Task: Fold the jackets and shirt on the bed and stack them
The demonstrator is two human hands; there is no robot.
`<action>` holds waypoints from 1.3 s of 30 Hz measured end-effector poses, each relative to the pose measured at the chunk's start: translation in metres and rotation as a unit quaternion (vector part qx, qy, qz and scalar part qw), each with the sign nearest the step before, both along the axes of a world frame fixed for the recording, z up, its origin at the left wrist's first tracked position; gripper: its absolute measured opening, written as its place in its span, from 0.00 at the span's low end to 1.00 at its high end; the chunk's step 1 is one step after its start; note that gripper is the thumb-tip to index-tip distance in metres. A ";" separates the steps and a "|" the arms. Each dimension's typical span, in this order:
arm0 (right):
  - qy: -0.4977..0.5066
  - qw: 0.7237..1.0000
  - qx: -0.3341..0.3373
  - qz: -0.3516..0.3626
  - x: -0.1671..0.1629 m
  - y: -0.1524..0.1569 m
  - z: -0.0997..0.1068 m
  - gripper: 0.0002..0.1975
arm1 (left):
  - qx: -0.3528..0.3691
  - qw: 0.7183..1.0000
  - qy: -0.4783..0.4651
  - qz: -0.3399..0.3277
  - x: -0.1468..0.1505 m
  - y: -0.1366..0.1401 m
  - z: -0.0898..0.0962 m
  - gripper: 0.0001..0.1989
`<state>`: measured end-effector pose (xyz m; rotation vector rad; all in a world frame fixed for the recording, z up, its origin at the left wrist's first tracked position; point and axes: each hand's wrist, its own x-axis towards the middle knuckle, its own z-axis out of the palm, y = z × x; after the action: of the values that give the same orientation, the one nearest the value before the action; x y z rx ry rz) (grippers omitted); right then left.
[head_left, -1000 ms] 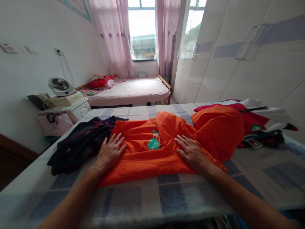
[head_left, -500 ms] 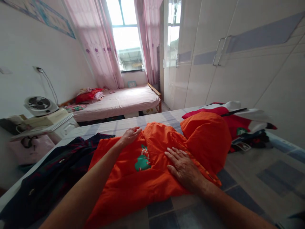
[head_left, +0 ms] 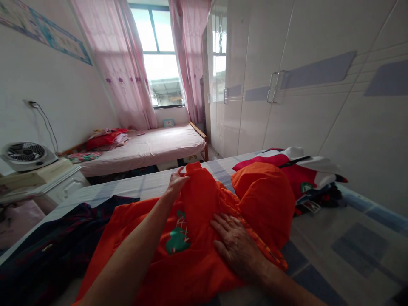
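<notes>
Across a checked sheet (head_left: 318,259), an orange jacket (head_left: 204,240) spreads at six o'clock as your left hand (head_left: 177,180) grips its raised fold at twelve and your right hand (head_left: 236,241) rests flat, fingers extended, at three o'clock from its green print (head_left: 177,242).

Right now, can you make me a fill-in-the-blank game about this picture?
The hand lying flat on the orange garment is the person's ____ one.
The big print on this garment is mostly ____ in colour.
The curtains beside the window are ____ in colour.

Missing words: right; green; pink.
</notes>
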<state>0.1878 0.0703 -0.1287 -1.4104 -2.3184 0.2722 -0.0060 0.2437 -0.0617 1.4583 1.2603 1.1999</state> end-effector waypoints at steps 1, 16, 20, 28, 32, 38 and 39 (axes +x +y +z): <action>0.007 1.000 0.009 0.002 0.000 0.001 0.000 0.24 | 0.011 1.000 -0.018 -0.011 -0.002 -0.005 0.009 0.19; 0.055 0.988 0.135 0.047 0.029 -0.049 0.021 0.10 | -0.017 0.974 0.157 -0.162 -0.147 -0.206 0.044 0.15; 0.042 0.960 0.277 -0.006 0.032 -0.060 0.009 0.03 | -0.039 0.986 0.140 -0.080 -0.158 -0.219 0.012 0.15; -0.059 0.961 0.271 -0.017 0.019 -0.054 0.018 0.10 | -0.102 0.978 0.180 0.018 -0.163 -0.244 -0.008 0.29; -0.021 0.970 0.240 -0.018 0.019 -0.047 0.018 0.09 | -0.031 0.976 0.216 0.020 -0.154 -0.242 -0.002 0.30; -0.026 0.978 0.203 -0.028 0.025 -0.040 0.010 0.09 | 0.003 0.972 0.227 0.067 -0.156 -0.222 0.002 0.24; -0.037 0.982 0.183 -0.017 0.026 -0.042 0.011 0.09 | 0.015 0.960 0.271 0.065 -0.157 -0.223 -0.001 0.22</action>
<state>0.2136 0.0285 -0.1173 -1.2892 -2.2532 -0.2114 -0.1630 0.0202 -0.0623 1.8244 1.7299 0.9280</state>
